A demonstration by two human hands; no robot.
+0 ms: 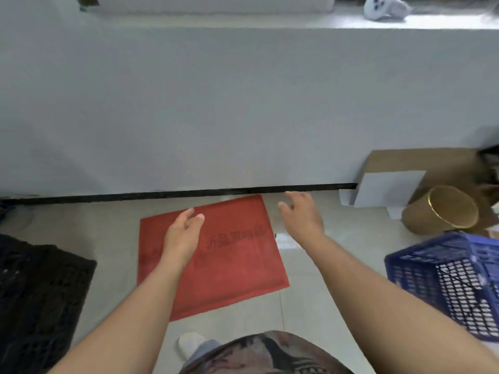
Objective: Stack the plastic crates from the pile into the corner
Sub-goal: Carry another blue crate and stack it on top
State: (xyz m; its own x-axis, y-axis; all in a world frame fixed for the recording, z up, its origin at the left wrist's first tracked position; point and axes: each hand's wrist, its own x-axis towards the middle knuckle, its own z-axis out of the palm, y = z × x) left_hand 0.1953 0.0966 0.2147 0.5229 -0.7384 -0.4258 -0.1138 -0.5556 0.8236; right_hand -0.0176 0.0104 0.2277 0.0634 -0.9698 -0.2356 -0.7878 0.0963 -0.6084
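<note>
A blue plastic crate (456,282) with lattice walls lies tilted on the floor at the right edge. At the lower left sits a black plastic crate (37,298), partly cut off by the frame. My left hand (183,233) hovers over a red mat, fingers apart, holding nothing. My right hand (302,214) is stretched forward just right of the mat, also empty with fingers spread. Neither hand touches a crate.
A red floor mat (237,265) lies on the tiled floor before a white wall (216,117) with a black skirting strip. A gold cylindrical tin (440,211), flat cardboard (445,163) and white sheets (386,187) lean at the right. My foot (189,344) shows at the bottom.
</note>
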